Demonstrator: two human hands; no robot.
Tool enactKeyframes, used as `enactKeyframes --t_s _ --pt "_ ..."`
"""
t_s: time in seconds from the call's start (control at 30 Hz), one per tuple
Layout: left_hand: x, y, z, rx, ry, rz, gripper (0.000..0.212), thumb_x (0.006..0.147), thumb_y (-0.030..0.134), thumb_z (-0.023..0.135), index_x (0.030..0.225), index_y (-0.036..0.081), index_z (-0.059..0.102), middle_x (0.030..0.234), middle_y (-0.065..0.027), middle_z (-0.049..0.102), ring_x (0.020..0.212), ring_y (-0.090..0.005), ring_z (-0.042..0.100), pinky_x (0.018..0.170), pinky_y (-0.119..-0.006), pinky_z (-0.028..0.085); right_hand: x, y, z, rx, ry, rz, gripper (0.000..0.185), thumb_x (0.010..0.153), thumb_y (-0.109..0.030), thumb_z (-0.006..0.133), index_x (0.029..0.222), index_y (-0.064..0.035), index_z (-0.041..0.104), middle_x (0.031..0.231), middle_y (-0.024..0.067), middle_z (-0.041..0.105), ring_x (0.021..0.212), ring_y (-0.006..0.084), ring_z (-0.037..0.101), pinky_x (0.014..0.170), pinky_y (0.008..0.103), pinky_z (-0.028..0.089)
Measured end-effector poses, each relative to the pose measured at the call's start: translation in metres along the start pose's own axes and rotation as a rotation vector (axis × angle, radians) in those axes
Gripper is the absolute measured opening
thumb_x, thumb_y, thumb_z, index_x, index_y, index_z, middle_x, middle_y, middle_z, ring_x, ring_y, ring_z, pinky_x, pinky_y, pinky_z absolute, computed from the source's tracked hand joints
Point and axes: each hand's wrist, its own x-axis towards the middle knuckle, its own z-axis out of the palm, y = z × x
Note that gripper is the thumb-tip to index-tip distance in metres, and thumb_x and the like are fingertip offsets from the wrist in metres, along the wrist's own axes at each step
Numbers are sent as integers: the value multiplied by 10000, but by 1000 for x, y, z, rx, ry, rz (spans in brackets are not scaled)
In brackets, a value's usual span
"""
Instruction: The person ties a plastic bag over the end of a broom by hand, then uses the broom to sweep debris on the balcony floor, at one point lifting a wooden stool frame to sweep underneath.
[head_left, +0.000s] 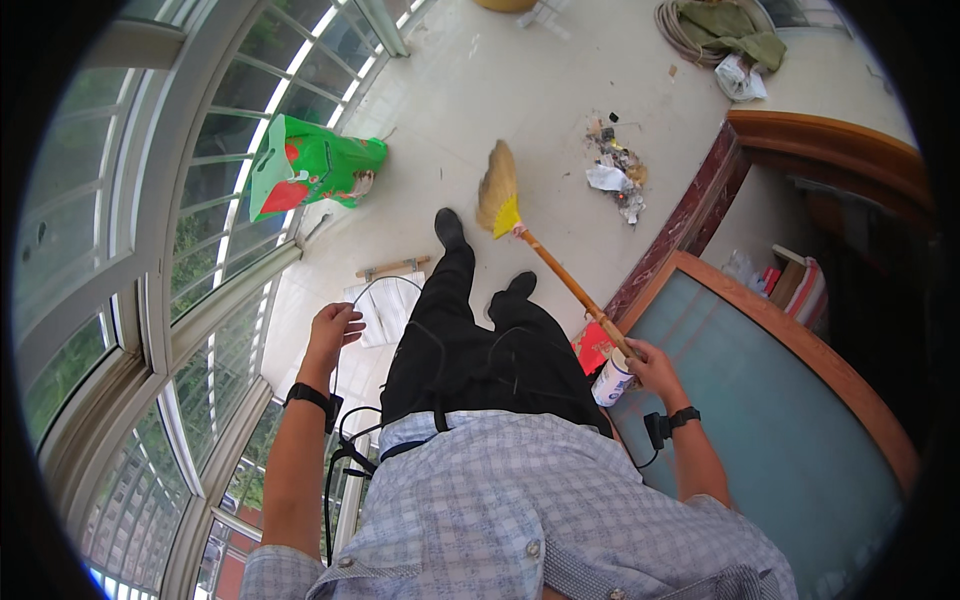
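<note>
My right hand (654, 366) grips the upper end of the wooden handle of a broom (566, 277). Its straw head (498, 184), with a yellow binding, points away from me beyond my feet. My left hand (335, 330) is raised at the left with its fingers partly curled; a thin grey cable (379, 282) passes at its fingertips, and whether the fingers pinch it I cannot tell. A heap of litter (619, 169) with crumpled white paper lies on the tiled floor to the right of the broom head. A green plastic bag (330, 165) stands by the windows.
A glass-panelled wooden door (750, 390) stands at my right, with a white canister (611, 381) and a red item (592, 346) beside it. A folding stool (386, 307) is near my left foot. Coiled hose (679, 34) and green cloth (731, 30) lie at the far right. Barred windows (225, 195) line the left.
</note>
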Motion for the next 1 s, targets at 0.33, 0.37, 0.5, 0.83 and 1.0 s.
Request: enactKeyframes --t_s 0.33,0.37,0.5,0.83,1.0 --pt "-60 -68 16 -1 104 36 312 951 209 558 1181 -1 560 1043 -128 668 876 -213 692 735 -315 561 103 97 0 -252 252 -255 397 829 -59 639 1223 -18 611 1006 163 704 900 224 684 788 347 535" --pt "-65 -88 15 12 103 17 310 950 214 562 1177 4 563 1044 -129 669 868 -214 691 726 -319 561 103 100 -6 -281 312 -287 394 832 -46 637 1223 -12 609 1029 158 707 930 212 683 801 346 533" --pt "-94 -153 37 8 115 -75 316 944 229 580 1165 3 565 1039 -131 669 851 -217 687 711 -321 561 82 99 -25 -50 236 -362 436 858 -13 599 1288 33 544 1164 157 657 1049 230 650 884 340 503" --pt "-158 -267 88 -148 127 -132 320 963 204 561 1192 -19 541 1078 -167 656 883 -258 691 747 -354 587 88 64 27 -62 -128 -347 395 851 -121 633 1243 -83 614 732 68 633 625 132 602 571 323 504" --pt "-173 -292 90 -209 165 -141 321 967 199 557 1197 -24 534 1081 -176 651 883 -265 692 738 -352 593 121 83 21 -314 -49 -411 384 832 -130 652 1211 -74 629 773 113 664 653 165 641 607 332 521"
